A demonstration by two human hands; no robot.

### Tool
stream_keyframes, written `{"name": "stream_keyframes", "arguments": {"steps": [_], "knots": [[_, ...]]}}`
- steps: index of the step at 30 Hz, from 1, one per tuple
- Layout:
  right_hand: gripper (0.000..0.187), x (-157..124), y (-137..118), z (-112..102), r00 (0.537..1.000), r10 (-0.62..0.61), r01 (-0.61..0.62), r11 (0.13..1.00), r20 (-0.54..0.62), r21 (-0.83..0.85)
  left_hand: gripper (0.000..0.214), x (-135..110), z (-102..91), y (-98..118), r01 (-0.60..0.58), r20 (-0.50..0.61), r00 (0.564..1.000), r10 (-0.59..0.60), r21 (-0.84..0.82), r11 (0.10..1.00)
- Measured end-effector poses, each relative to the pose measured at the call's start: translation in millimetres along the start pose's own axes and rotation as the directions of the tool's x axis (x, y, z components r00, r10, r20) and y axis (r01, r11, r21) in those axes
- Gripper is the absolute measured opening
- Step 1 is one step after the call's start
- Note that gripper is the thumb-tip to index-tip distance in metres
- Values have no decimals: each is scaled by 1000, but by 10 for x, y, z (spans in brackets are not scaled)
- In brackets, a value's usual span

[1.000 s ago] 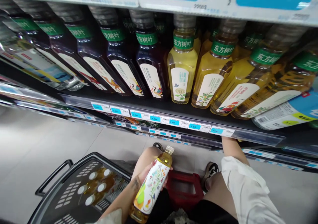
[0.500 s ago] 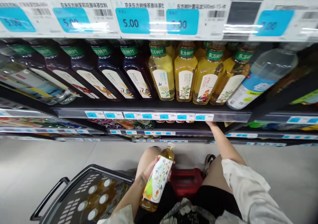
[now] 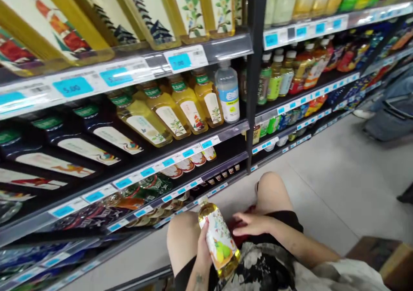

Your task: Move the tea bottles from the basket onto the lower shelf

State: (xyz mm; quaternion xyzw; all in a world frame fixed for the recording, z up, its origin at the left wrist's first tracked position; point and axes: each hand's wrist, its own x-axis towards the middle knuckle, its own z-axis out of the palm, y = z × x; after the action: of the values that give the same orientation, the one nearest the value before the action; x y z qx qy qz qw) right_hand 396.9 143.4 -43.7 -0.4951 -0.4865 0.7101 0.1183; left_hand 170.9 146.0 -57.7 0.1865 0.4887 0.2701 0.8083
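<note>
My left hand (image 3: 202, 247) is wrapped round a bottle of yellow drink (image 3: 220, 239), which has a white label with fruit and leaves printed on it. The bottle leans across my lap, its clear cap towards the shelves. My right hand (image 3: 253, 225) is just right of the bottle, above my lap, with its fingers apart and nothing in them. Part of a red object (image 3: 238, 240) shows beneath that hand; most of it is hidden.
Shelves of drinks fill the left and back, with dark tea bottles (image 3: 114, 138), yellow tea bottles (image 3: 190, 110) and a clear bottle with a blue label (image 3: 227, 93). A dark basket's edge (image 3: 145, 280) shows at the bottom. Brown boxes (image 3: 380, 256) stand at right.
My right hand has come back from the lower shelf to beside the bottle. The view has turned to the right. My left hand still holds the bottle.
</note>
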Motion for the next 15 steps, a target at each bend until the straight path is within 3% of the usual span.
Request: {"name": "stream_keyframes", "arguments": {"steps": [3,6,8,11,15], "knots": [[106,-202,39,386,998,-44,34,977,44,209,79,-168,338,-52,-102,-131,987,89,-93,990],[111,-294,16,609,973,-210,230,852,-96,471,77,-359,632,25,-219,-215,954,209,-23,976],[106,-404,-28,639,929,-332,368,777,-164,510,78,-515,758,95,-297,-210,929,306,73,952],[98,-683,-160,557,884,-427,463,754,-188,466,79,-749,852,173,-385,-84,910,406,187,904],[89,-1065,-401,378,905,-419,379,715,-73,587,75,-931,926,254,-494,220,861,459,141,858]]}}
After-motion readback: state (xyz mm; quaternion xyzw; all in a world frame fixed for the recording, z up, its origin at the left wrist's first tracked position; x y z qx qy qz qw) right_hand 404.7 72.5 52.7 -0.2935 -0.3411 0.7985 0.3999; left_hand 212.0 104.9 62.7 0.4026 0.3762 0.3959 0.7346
